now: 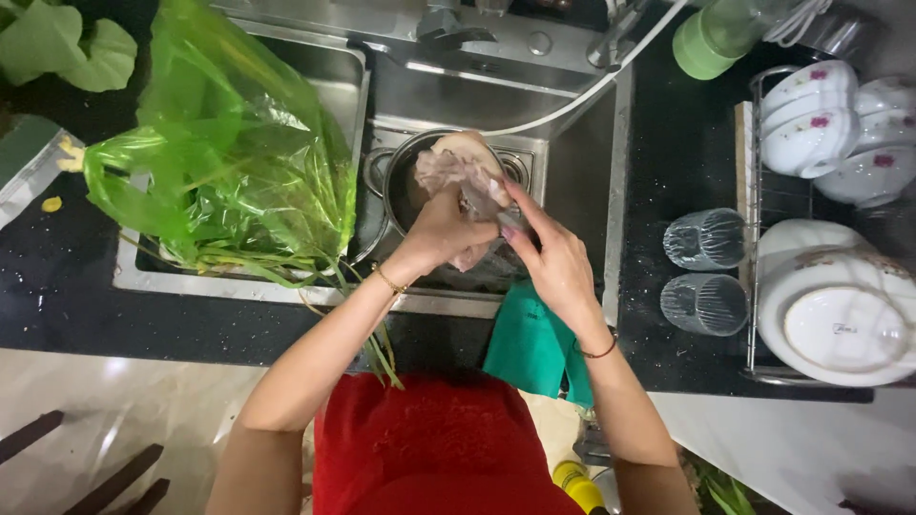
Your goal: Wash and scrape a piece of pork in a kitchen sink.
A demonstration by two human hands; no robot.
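Both my hands hold a pale, pinkish piece of raw meat [465, 164] over a round metal pot [401, 181] standing in the right basin of a steel sink [572, 162]. My left hand [441, 232] grips the meat from below and left. From the right, my right hand [553, 257] pinches its lower edge with the fingers. Part of the meat is hidden behind my fingers.
A green plastic bag of leafy stalks [229, 162] fills the left basin. A green cloth [534, 348] hangs over the counter's front edge. Two upturned glasses [704, 272] stand on the dark counter beside a wire rack of white bowls and plates [830, 238]. A white hose [592, 86] crosses the sink.
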